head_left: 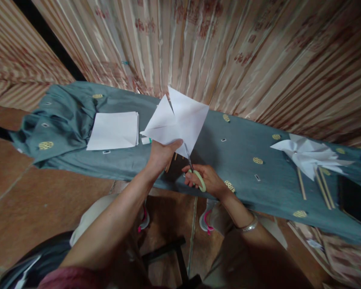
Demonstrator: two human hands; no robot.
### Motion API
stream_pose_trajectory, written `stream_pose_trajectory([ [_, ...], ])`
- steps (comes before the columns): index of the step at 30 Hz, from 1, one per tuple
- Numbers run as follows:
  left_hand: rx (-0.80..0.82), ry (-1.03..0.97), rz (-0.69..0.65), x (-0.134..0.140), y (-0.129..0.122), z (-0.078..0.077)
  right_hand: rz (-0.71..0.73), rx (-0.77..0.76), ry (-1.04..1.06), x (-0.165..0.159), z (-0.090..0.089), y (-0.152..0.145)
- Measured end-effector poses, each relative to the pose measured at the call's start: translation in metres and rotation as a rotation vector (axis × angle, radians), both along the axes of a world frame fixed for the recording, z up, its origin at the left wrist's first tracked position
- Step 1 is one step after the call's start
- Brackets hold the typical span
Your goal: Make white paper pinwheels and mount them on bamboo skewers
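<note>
My left hand (165, 154) grips a square sheet of white paper (191, 114) by its near edge, thumb on top. Slits run inward from the sheet's corners toward its middle. In my right hand (209, 178) is a pair of scissors (201, 180) with pale green handles. Their blades meet the paper at its near corner, just right of my left thumb. The paper is held above the cloth, and it hides part of some thin wooden sticks (169, 163) lying beneath it.
A stack of white paper (114, 130) lies left on the green patterned cloth (240, 148), with a small white-and-green item (146, 140) beside it. Paper pinwheels (309, 154) on sticks and a dark phone (352, 198) lie right. A pleated curtain (198, 48) hangs behind.
</note>
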State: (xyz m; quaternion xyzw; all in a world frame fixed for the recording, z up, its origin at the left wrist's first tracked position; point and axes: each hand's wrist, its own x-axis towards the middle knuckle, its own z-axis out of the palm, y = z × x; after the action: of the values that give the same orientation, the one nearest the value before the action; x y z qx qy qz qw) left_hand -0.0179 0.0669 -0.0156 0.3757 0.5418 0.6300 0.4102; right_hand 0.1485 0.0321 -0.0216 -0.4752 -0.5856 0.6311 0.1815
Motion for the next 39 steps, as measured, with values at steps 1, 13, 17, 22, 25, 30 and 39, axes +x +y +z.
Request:
stream_pose_trajectory([
  [1,-0.002,-0.001,0.000,-0.0001,0.0003,-0.0006,-0.001,0.001,0.000,-0.0001,-0.0003,-0.0001],
  [13,0.001,0.013,0.019,-0.0020,0.0007,-0.0014,-0.038,-0.017,0.045,-0.0019,-0.0039,0.0002],
  [17,0.015,0.012,0.012,-0.0032,0.0011,-0.0028,-0.049,-0.028,0.057,-0.0018,-0.0054,0.0001],
  [22,0.011,0.016,0.015,-0.0036,0.0009,-0.0009,-0.057,-0.041,0.059,-0.0025,-0.0044,0.0002],
  [25,0.015,0.018,0.011,-0.0039,0.0005,0.0004,-0.058,-0.048,0.061,-0.0025,-0.0042,0.0005],
  [30,0.003,0.032,0.016,-0.0046,-0.0001,0.0011,-0.066,-0.051,0.077,-0.0029,-0.0041,0.0009],
  [39,-0.015,0.015,-0.007,-0.0046,-0.0006,0.0019,-0.073,-0.040,0.083,-0.0035,-0.0043,0.0007],
])
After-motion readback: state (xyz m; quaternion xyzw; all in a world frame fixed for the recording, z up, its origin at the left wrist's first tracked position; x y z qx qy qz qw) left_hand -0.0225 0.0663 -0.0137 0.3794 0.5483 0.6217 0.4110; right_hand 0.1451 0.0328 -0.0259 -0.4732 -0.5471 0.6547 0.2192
